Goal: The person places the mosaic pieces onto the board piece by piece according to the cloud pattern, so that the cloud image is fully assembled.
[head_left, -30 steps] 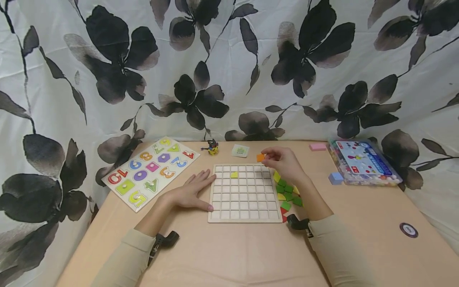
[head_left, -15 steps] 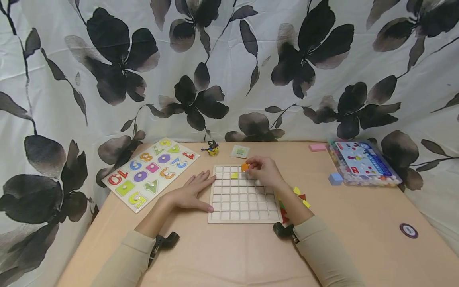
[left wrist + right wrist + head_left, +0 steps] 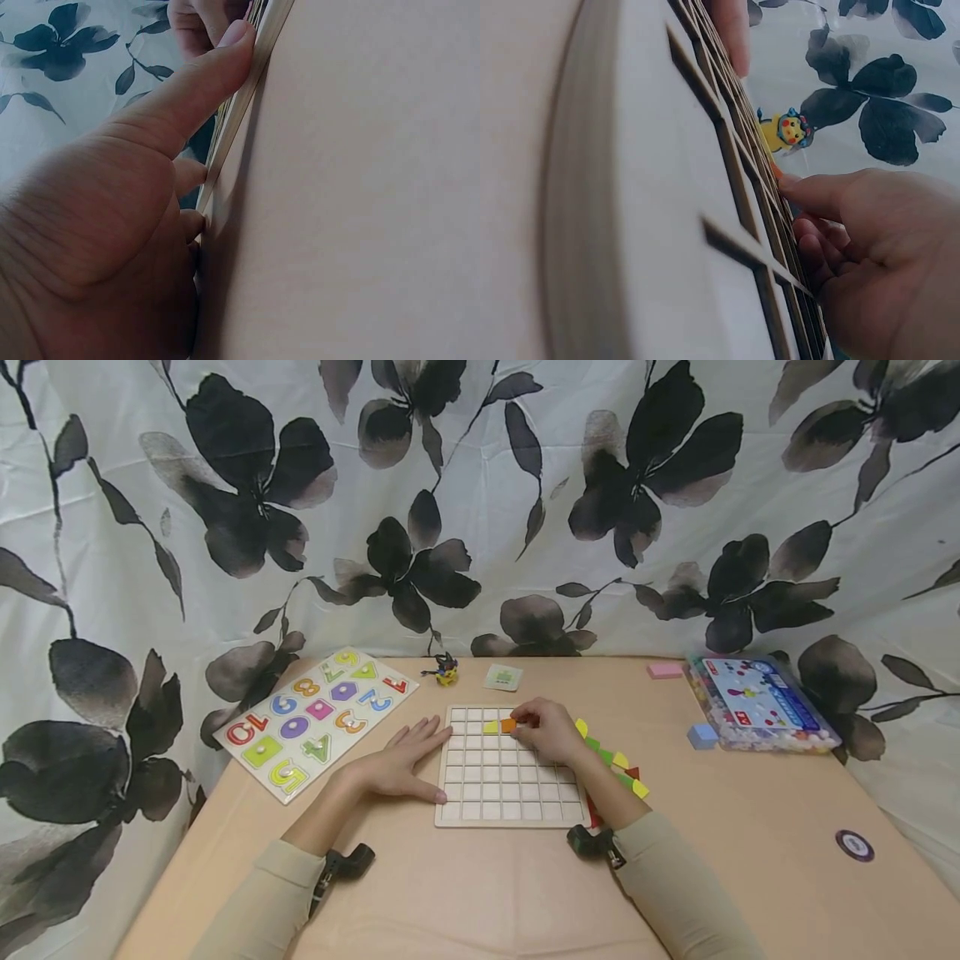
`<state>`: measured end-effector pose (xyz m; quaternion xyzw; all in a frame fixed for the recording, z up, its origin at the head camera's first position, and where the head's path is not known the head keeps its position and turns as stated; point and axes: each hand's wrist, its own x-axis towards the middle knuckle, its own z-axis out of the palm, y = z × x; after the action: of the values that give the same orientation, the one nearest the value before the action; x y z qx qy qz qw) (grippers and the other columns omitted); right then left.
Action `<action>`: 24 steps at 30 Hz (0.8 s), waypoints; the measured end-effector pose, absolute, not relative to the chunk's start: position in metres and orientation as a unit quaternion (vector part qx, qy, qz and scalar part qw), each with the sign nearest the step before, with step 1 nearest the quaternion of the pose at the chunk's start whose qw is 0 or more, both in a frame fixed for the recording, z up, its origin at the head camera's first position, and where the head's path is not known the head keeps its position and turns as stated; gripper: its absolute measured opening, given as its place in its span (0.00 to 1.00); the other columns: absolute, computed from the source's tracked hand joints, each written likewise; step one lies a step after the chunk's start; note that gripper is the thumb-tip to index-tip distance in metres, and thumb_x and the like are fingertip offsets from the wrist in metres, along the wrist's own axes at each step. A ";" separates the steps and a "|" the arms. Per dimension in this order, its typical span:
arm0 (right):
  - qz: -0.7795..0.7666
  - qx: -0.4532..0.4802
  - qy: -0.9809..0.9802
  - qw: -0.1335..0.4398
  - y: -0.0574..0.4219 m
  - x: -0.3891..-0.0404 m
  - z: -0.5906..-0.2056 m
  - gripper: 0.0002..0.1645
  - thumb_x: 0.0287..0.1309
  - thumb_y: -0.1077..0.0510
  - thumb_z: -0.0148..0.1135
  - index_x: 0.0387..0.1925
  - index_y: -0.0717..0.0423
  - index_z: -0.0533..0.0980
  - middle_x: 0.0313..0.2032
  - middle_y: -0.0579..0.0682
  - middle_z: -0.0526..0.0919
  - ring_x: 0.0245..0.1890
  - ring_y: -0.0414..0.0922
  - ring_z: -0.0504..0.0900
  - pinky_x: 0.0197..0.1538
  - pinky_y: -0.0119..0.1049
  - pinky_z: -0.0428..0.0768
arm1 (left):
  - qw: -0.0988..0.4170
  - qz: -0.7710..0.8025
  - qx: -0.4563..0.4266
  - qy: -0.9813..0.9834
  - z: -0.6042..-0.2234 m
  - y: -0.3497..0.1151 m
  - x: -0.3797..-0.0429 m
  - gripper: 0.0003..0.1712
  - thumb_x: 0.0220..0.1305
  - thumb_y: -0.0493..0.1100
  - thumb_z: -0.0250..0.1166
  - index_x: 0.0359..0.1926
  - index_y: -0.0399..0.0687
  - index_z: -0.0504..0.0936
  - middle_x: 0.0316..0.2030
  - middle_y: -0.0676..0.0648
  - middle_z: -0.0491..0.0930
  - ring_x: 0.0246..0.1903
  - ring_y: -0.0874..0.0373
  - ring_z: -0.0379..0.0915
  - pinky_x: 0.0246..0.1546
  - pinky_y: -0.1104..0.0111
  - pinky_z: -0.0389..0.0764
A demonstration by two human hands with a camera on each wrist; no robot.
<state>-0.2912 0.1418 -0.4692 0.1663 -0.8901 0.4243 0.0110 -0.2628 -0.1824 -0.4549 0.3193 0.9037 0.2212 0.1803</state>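
Note:
A wooden grid board (image 3: 510, 816) with white square cells lies in the middle of the table. My left hand (image 3: 401, 767) rests along its left edge, fingers spread; in the left wrist view its thumb (image 3: 202, 79) lies against the board's side. With thumb and fingertips my right hand (image 3: 551, 731) pinches an orange square tile (image 3: 507, 726) over an upper-row cell, just right of a yellow tile (image 3: 491, 727) lying in the grid. The right wrist view shows the thumb at the orange tile (image 3: 776, 171); the other fingertips are partly hidden behind the board.
Yellow, green and red tiles (image 3: 620, 761) lie right of the board, partly under my right forearm. A number puzzle board (image 3: 300, 752) lies left. Behind stand a small yellow figure (image 3: 446, 670) and a pale card (image 3: 502, 677). Rightward are a blue block (image 3: 702, 734), pink block (image 3: 664, 669) and bead box (image 3: 761, 697).
My right hand has carried the orange tile leftward from beyond the board's upper right corner, then down over the grid beside the yellow tile. The left hand has stayed still.

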 end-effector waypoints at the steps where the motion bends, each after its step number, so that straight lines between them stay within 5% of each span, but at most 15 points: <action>1: 0.415 0.168 -0.894 0.011 0.142 -0.291 -0.470 0.15 0.64 0.59 0.72 0.51 0.58 0.86 0.43 0.52 0.85 0.40 0.45 0.77 0.44 0.34 0.76 | 0.179 0.222 0.321 0.903 -0.455 -0.183 -0.263 0.68 0.56 0.70 0.73 0.85 0.53 0.45 0.84 0.39 0.31 0.83 0.40 0.23 0.81 0.42 0.29; 24: 0.434 0.190 -0.880 0.026 0.148 -0.281 -0.446 0.19 0.66 0.60 0.70 0.57 0.59 0.83 0.48 0.56 0.84 0.42 0.47 0.80 0.45 0.37 0.80 | 0.179 0.219 0.320 0.904 -0.455 -0.183 -0.262 0.69 0.56 0.72 0.73 0.85 0.53 0.44 0.84 0.38 0.31 0.83 0.40 0.23 0.81 0.43 0.29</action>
<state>-0.2808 0.1484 -0.4460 0.1899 -0.8805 0.4336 0.0262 -0.2617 -0.1829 -0.4555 0.3195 0.9045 0.2190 0.1785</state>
